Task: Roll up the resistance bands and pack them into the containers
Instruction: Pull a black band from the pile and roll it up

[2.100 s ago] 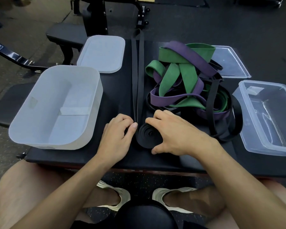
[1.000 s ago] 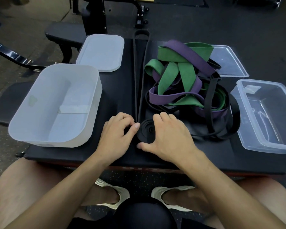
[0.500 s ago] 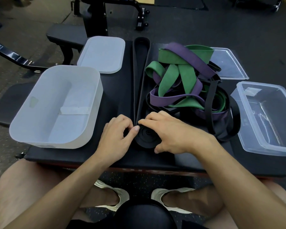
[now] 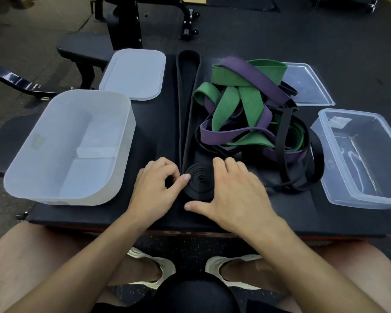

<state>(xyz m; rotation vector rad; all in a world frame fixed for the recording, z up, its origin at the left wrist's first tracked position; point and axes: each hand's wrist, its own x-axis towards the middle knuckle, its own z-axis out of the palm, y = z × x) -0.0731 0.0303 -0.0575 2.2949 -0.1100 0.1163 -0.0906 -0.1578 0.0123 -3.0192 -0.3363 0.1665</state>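
The black band (image 4: 182, 114) is half wound: its roll (image 4: 199, 185) lies flat at 6 o'clock on the black pad (image 4: 158, 123), and the unwound loop runs straight away to 12 o'clock, standing on edge. The right hand (image 4: 237, 195) cups the roll, with its fingers arched over the rim from 1 to 3 o'clock and its thumb on the near edge at 6. The left hand (image 4: 155, 188) has its fingers curled in and its thumb tip pressed on the rim at 9 o'clock; I cannot tell whether those curled fingers trap anything. The other bands, green, purple and black, sit in a tangled pile (image 4: 246, 114) at 2 o'clock, just beside the straight loop. The white container (image 4: 66, 147) stands open at 8 o'clock with its white lid (image 4: 133, 73) at 11. The clear container (image 4: 366, 159) stands at 4 o'clock and its clear lid (image 4: 307, 84) at 1. Neither container holds a band yet. The band looks like flat rubber, so it is probably light, limp along its length and grippy. It is also springy (a loosened coil would likely unwind at once). The best hold is across the rim, thumb opposite fingers, with the free end pinned flat against the coil. The roll should go to a container gripped that way, never by its centre.
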